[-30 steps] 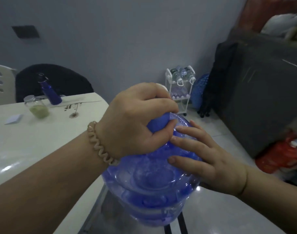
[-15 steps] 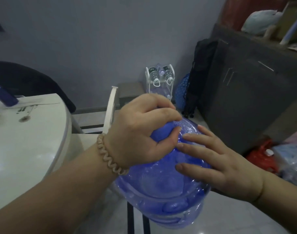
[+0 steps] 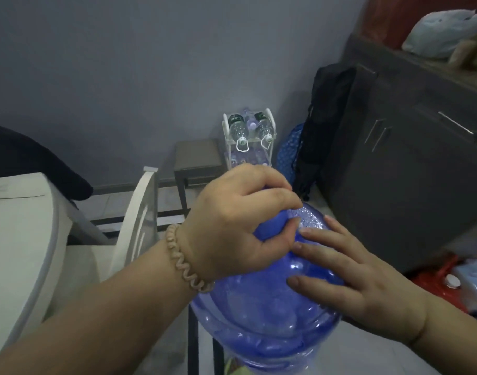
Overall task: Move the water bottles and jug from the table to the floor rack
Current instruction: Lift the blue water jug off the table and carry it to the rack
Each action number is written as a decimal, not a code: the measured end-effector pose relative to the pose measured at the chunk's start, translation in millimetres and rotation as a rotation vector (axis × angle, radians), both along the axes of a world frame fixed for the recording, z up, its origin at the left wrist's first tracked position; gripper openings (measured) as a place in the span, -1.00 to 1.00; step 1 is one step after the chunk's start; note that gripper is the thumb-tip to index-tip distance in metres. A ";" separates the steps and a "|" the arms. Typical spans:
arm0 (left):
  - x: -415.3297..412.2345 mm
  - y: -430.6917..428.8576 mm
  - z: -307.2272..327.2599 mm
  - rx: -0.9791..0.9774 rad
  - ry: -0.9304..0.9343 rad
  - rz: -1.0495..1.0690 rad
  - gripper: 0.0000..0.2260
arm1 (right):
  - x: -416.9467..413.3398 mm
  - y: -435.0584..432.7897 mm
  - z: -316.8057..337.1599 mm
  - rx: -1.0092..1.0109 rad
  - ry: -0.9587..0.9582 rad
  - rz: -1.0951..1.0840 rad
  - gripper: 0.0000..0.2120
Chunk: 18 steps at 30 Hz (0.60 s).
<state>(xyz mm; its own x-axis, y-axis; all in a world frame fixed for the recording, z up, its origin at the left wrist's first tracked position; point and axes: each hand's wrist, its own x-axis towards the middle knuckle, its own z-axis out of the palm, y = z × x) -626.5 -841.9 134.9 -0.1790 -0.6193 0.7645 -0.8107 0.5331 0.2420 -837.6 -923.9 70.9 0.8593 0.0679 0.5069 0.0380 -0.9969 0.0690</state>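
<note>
A large blue translucent water jug (image 3: 261,318) hangs in front of me above the floor, past the table's edge. My left hand (image 3: 237,217) is closed around its neck and blue cap. Flat against the jug's right shoulder lies my right hand (image 3: 348,274), fingers spread. The white floor rack (image 3: 248,142) stands against the far wall with two clear bottles (image 3: 238,128) lying on its top tier and more bottles below.
The white table (image 3: 18,239) is at the left with a white chair back (image 3: 137,215) beside it. A grey stool (image 3: 196,161) stands left of the rack. A dark cabinet (image 3: 410,163) and a black bag (image 3: 324,125) are at right; red bags (image 3: 443,280) lie on the floor.
My view has swung right and away from the table with the jug in both hands. The table has slid to the left edge and the rack looks nearer.
</note>
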 end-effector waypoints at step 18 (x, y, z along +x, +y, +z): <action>170.6 -220.7 -14.6 0.053 -0.020 0.222 -0.87 | 195.6 -270.9 -13.6 -0.026 -0.030 0.260 -0.72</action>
<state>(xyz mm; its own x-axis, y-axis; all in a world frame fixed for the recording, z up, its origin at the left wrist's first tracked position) -455.9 -1062.5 120.3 -0.0485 -0.6846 0.7273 -0.9116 0.3279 0.2479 -642.0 -1194.8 57.3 0.7961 0.2976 0.5269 0.2902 -0.9518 0.0992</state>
